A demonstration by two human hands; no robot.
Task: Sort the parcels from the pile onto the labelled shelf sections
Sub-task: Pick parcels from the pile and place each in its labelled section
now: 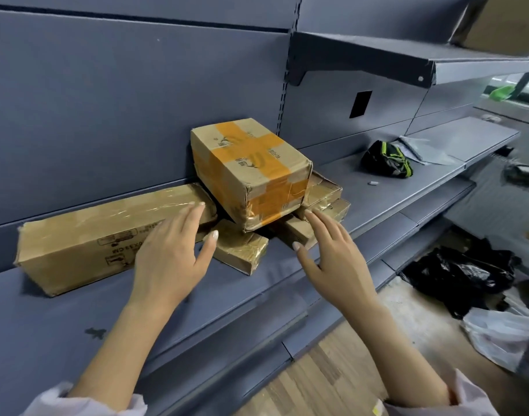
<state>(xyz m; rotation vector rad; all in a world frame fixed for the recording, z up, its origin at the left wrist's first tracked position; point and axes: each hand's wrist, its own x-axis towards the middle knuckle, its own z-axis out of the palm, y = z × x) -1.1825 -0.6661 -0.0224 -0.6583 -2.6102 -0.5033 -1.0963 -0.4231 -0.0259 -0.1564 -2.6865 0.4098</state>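
Note:
A cardboard box with orange tape (251, 169) lies tilted on top of several flat taped parcels (242, 247) on the grey shelf (77, 310). A long cardboard box (86, 235) lies to its left along the back panel. My left hand (173, 250) hovers open over the long box's right end, fingers spread. My right hand (329, 247) is open just in front of the flat parcels (326, 205), below the taped box's right corner. Neither hand holds anything.
Further right on the shelf sit a black and green pouch (388, 160) and a grey mailer bag (422, 151). An upper shelf (407, 58) carries a cardboard box (503, 22). Black bags (458, 274) and a white bag (497, 334) lie on the wooden floor.

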